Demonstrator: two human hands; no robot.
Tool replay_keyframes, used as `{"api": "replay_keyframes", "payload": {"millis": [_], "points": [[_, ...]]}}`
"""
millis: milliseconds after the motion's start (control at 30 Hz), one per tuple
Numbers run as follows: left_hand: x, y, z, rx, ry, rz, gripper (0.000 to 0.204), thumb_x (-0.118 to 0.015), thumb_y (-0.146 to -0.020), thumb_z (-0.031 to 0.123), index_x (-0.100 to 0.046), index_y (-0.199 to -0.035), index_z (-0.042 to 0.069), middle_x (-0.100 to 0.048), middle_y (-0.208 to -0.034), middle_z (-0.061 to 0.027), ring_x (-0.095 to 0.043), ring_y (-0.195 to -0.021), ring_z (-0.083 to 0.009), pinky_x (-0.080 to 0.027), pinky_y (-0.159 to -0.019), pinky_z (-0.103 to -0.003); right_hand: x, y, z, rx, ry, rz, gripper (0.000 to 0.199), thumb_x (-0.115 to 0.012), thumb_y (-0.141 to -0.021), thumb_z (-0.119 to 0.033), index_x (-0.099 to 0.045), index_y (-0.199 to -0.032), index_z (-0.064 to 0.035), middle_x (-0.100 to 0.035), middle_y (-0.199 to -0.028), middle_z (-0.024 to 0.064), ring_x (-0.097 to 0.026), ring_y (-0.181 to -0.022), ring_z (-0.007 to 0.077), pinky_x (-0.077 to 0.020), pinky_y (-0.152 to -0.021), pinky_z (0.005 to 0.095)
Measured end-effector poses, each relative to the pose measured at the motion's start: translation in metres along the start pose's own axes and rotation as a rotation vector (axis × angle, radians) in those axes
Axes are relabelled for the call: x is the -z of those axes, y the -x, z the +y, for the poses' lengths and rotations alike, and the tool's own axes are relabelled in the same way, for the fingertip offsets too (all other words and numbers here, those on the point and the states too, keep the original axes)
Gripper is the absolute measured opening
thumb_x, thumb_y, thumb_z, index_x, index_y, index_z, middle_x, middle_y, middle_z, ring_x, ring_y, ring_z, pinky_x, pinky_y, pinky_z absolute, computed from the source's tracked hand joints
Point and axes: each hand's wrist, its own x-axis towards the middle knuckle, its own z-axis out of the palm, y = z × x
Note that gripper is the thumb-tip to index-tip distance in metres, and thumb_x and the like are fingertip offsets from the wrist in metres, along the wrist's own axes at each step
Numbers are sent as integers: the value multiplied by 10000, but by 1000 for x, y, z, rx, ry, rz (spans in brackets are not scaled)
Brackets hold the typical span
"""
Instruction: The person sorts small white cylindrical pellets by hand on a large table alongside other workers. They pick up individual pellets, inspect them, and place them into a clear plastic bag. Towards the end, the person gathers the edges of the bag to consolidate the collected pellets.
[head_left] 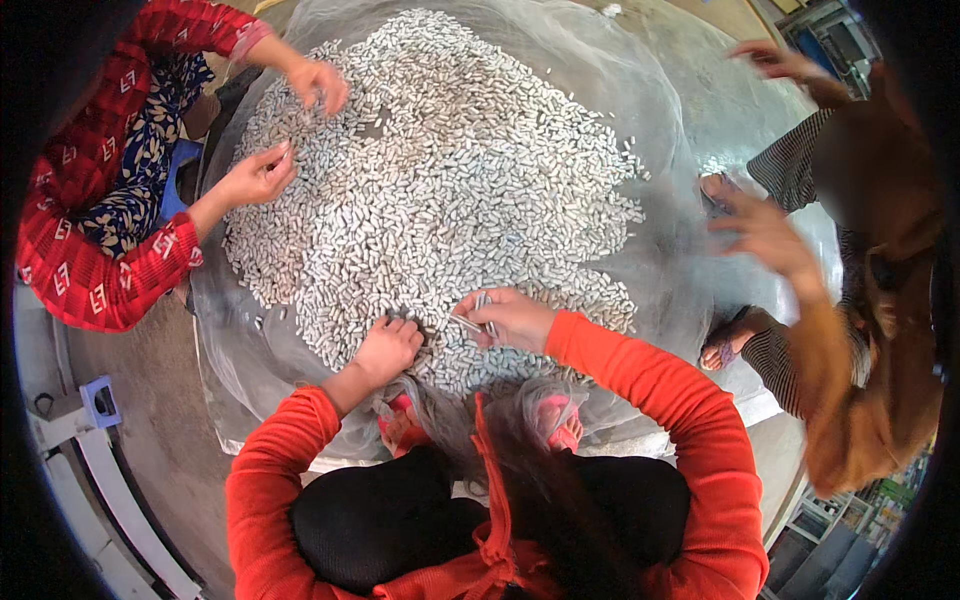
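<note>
A broad heap of small silver-grey cylindrical pieces point(450, 180) lies spread on a sheer mesh sheet point(655, 100). My left hand point(390, 345) rests at the near edge of the heap, its fingers curled down against the pieces. Whatever lies under those fingertips is hidden. Just right of it, my right hand point(515, 318) is closed on a few of the silver cylinders point(478, 312), which stick out between thumb and fingers. Both my sleeves are orange-red.
On the left, a person in a red patterned top has two hands point(262, 175) over the heap. At right, another person in brown holds blurred hands point(765, 235) beside the sheet. My pink-shod feet point(560, 420) stand at the near edge. A pale plastic stool point(100, 400) is at far left.
</note>
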Motion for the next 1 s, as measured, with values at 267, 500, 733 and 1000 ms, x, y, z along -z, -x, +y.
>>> {"api": "replay_keyframes", "payload": {"millis": [267, 500, 733, 1000], "points": [[-5, 1, 6, 297, 125, 38, 200, -616, -681, 241, -549, -788, 85, -537, -848, -72, -564, -807, -231, -419, -746, -387, -10, 1, -9, -29, -165, 89, 134, -550, -863, -194, -541, -925, -75, -521, -767, 9, -497, -661, 114, -427, -637, 267], [28, -14, -10, 603, 1034, 283, 186, -667, -695, 143, -540, -755, 21, -520, -615, -59, -511, -555, -155, -419, -527, -284, 0, -13, -1, 50, 162, 127, 172, -613, -833, -160, -529, -966, -90, -467, -734, -37, -404, -601, 57, -337, -544, 206], [69, -36, 3, 572, 1097, 293, 234, -713, -688, 168, -562, -798, 27, -569, -680, -50, -517, -589, -122, -434, -561, -263, -26, -29, 1, 345, 425, 286, 125, -636, -798, -168, -625, -825, -46, -567, -702, -23, -456, -594, 45, -389, -534, 213], [2, 3, -9, 286, 373, 103, 214, -648, -701, 169, -589, -904, 141, -499, -865, -42, -545, -840, -238, -420, -725, -367, -4, -29, -17, 221, -12, 345, 66, -501, -859, -117, -488, -900, -67, -551, -834, 43, -550, -784, 156, -492, -717, 330]]}}
